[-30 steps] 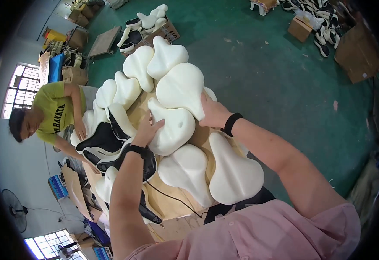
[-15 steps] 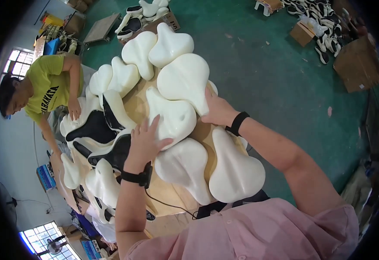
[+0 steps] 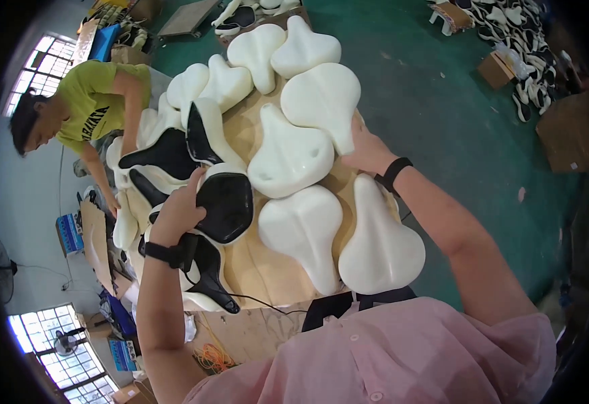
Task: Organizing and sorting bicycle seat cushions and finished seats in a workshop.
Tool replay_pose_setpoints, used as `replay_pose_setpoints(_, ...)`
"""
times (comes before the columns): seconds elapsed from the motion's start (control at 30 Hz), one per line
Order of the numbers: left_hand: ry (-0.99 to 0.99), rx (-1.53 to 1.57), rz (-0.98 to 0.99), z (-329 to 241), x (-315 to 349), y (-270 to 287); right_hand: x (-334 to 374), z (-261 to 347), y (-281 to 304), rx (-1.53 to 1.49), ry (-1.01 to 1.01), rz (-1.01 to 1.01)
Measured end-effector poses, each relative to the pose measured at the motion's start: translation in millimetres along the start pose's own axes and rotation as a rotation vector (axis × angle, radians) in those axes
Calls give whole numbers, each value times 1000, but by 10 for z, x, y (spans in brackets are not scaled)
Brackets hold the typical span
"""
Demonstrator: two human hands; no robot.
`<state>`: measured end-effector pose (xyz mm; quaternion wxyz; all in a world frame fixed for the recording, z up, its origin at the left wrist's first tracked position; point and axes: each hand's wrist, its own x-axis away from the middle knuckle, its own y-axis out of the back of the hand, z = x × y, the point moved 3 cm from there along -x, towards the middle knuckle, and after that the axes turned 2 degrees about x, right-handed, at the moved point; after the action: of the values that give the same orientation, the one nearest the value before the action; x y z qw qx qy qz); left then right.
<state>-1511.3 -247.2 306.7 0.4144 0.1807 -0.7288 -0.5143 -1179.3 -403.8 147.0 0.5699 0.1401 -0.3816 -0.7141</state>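
Observation:
White bicycle saddle pads cover a tan table (image 3: 271,269), some lying with black undersides up. My left hand (image 3: 180,210) is closed on the edge of a black-bottomed saddle (image 3: 224,207), index finger over its white rim and thumb on the dark face. At the table's right edge, my right hand (image 3: 371,149) is closed around the narrow end of a large white saddle (image 3: 321,97); some of its fingers are hidden. Between my hands lies a white saddle (image 3: 288,158) with two small dents. Two more white saddles (image 3: 301,225) (image 3: 382,246) rest nearest me.
Across the table's left side, a person in a yellow-green shirt (image 3: 99,101) reaches among other saddles. Cardboard boxes (image 3: 570,139) and piled saddles (image 3: 527,84) stand on the green floor (image 3: 436,108) at far right. A black cable (image 3: 257,299) hangs from my left wristband.
My left hand has left the middle white saddle and moved left to the black-bottomed one. The right hand stays at the large saddle's narrow end. The whole view has shifted.

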Motion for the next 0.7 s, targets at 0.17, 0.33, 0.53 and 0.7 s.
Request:
replay_pose_setpoints(0.17, -136, 5, -83, 174, -77, 15, -15, -59, -50, 24, -35, -30)
replay_pose_setpoints(0.33, -80, 92, 47, 314, -362, 42, -78, -88, -121, 23, -47, -11)
replay_pose_setpoints(0.53, -252, 166, -198, 566, -157, 658, 26, -80, -39, -46, -15, -37)
replay_pose_setpoints(0.7, -44, 768, -657, 2080, 285, 1430, 107, -19, 22, 11, -95, -74)
